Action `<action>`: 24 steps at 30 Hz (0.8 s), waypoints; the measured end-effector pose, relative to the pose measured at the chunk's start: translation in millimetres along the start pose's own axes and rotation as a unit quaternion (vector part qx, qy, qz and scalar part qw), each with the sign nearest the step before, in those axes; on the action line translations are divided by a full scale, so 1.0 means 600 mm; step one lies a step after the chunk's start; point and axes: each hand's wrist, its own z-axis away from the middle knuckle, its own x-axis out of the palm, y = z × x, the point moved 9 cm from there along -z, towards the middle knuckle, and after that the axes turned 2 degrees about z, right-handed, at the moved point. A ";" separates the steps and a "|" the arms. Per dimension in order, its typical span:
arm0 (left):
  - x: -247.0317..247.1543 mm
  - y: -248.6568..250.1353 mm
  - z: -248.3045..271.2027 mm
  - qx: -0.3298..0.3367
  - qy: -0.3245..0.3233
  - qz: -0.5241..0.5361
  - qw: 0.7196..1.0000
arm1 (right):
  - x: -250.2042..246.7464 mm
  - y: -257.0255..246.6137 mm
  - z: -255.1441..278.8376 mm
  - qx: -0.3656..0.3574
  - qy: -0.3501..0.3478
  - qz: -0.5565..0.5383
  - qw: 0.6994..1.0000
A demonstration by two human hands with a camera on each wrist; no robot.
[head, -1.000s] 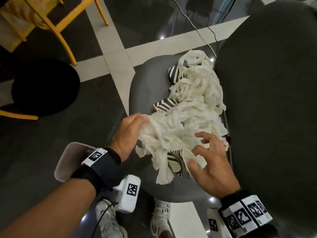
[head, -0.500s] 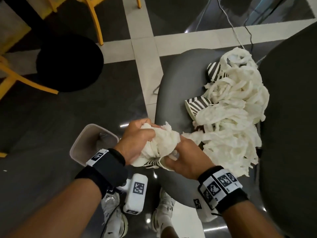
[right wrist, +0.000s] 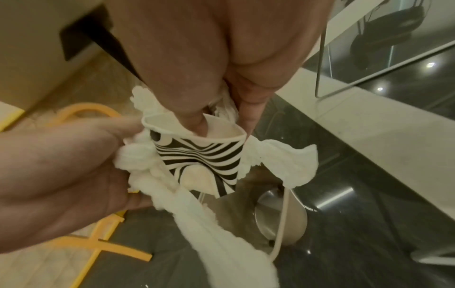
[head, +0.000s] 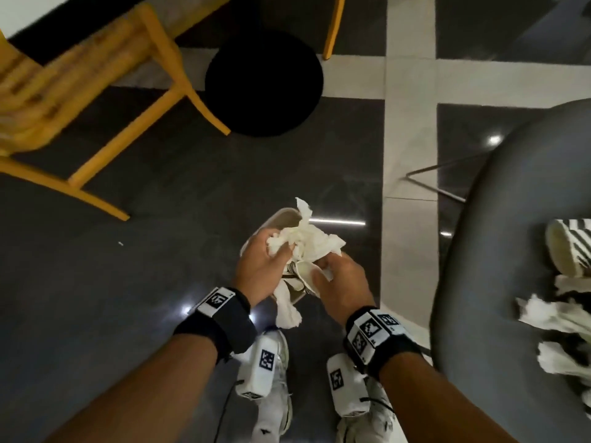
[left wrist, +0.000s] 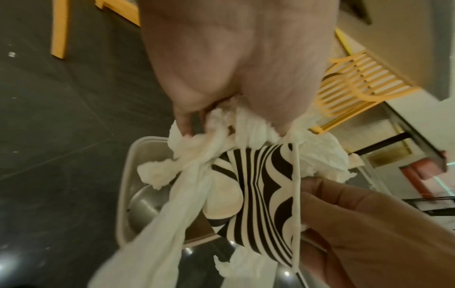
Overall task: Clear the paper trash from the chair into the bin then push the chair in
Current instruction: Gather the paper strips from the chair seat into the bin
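Note:
Both hands hold one bundle of white paper strips (head: 307, 241) with a crushed black-and-white striped paper cup (head: 300, 273) in it, above the open beige bin (head: 278, 215) on the floor. My left hand (head: 268, 266) grips the paper from the left. My right hand (head: 339, 282) pinches the cup (right wrist: 202, 155), thumb inside its rim. A long strip (left wrist: 172, 214) dangles over the bin (left wrist: 133, 165). The grey chair seat (head: 499, 251) is at the right, with more paper strips (head: 550, 314) and another striped cup (head: 569, 247) on it.
A yellow wooden chair (head: 96, 107) stands at the upper left, beside a black round base (head: 263, 81). A thin metal leg (head: 441, 180) of the grey chair crosses the pale floor stripe. My white shoes (head: 271, 394) are just below the bin.
Both hands closed round a wad of strips and a cup on the seat, lifted it and carried it left, off the chair and over the bin. The view swung left.

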 end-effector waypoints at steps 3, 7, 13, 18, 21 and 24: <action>-0.014 -0.083 -0.037 -0.027 0.003 0.018 0.999 | 0.068 0.015 -0.050 0.020 -0.024 0.031 0.999; -0.007 -0.153 -0.060 -0.064 -0.020 0.056 0.996 | 0.118 0.026 -0.108 0.021 -0.024 0.035 0.999; 0.010 -0.212 -0.080 -0.104 -0.065 0.147 0.982 | 0.161 0.062 -0.127 0.051 -0.121 0.069 0.989; 0.025 -0.184 -0.093 -0.086 -0.096 0.053 0.990 | 0.142 0.058 -0.102 0.036 -0.159 0.050 0.985; 0.013 -0.130 -0.093 -0.085 -0.047 0.013 0.995 | 0.106 0.049 -0.091 0.038 -0.146 0.016 0.988; 0.017 -0.072 -0.094 -0.065 -0.021 -0.016 0.998 | 0.030 0.034 -0.066 0.032 -0.101 -0.029 0.994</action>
